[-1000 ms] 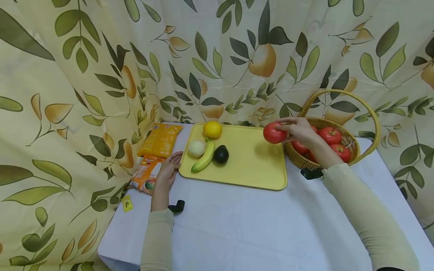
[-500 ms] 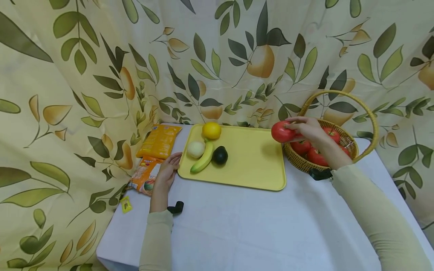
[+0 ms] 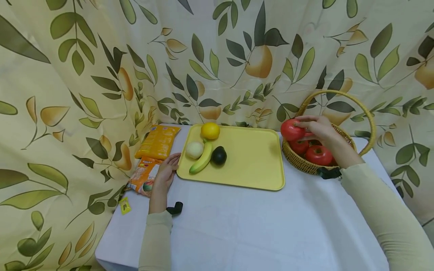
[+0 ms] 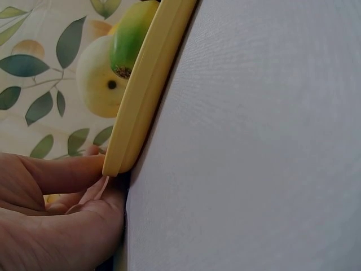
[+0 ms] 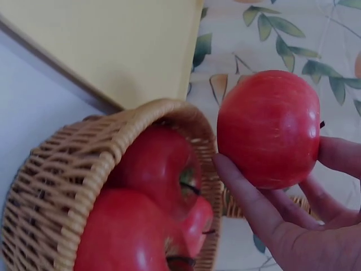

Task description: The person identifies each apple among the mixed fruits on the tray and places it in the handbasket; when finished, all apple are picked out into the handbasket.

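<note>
A red apple [image 5: 269, 130] is held between the thumb and fingers of my right hand [image 3: 318, 130]. It hangs above the left rim of the wicker basket [image 3: 298, 164], where several more red apples [image 3: 318, 155] lie. My left hand [image 3: 165, 171] pinches the left rim of the yellow tray [image 3: 252, 160], fingertips and thumb at its corner in the left wrist view. On the tray's left part sit a lemon [image 3: 210, 130], a pale round fruit [image 3: 194, 149], a banana [image 3: 202, 160] and a dark avocado [image 3: 219, 156].
Left of the tray lie an orange packet [image 3: 158, 142] and a second orange bag [image 3: 145, 175], partly behind my left hand. A small yellow sachet [image 3: 124, 205] is near the table's left edge. The basket's tall handle [image 3: 367, 113] arches up; a patterned curtain [image 3: 237, 67] hangs behind.
My right hand has carried the apple rightward, from over the tray's right end to over the basket's left rim. The left hand stays at the tray.
</note>
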The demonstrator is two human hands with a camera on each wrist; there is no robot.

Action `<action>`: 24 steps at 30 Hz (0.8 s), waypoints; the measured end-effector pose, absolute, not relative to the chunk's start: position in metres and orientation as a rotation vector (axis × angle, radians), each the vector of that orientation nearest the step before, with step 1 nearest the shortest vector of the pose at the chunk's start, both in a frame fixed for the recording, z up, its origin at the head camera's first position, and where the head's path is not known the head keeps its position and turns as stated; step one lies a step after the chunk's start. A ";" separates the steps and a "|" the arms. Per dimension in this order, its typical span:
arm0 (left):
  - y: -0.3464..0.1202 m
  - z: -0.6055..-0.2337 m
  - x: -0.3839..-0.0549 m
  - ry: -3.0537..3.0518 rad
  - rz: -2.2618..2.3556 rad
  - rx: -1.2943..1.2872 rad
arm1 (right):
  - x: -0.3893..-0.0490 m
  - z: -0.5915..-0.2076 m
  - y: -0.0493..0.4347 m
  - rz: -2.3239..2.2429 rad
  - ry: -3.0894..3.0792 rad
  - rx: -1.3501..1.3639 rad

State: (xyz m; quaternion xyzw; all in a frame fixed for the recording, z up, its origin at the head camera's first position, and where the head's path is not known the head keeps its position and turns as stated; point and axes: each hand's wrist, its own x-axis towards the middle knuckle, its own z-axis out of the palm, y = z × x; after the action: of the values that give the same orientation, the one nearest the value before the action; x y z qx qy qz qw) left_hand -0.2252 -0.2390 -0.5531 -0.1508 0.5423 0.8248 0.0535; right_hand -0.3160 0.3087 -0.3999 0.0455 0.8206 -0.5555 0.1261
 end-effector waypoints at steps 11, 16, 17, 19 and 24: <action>-0.238 -0.552 -0.226 1.646 2.519 -0.462 | -0.318 -0.406 0.335 -1.537 2.435 0.201; -0.238 -0.553 -0.226 1.658 2.514 -0.461 | -0.315 -0.405 0.343 -1.564 2.435 0.216; -0.238 -0.553 -0.226 1.660 2.512 -0.460 | -0.315 -0.405 0.344 -1.567 2.435 0.220; -0.238 -0.554 -0.226 1.664 2.508 -0.462 | -0.315 -0.405 0.347 -1.586 2.441 0.225; -0.239 -0.553 -0.225 1.670 2.494 -0.473 | -0.314 -0.406 0.353 -1.601 2.479 0.270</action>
State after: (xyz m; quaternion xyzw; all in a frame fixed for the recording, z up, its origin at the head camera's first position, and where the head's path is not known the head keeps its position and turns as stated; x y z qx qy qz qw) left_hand -0.2253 -0.2394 -0.5529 -0.1553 0.5490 0.8196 0.0516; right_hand -0.3144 0.3530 -0.4064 0.0906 0.8332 -0.5381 0.0891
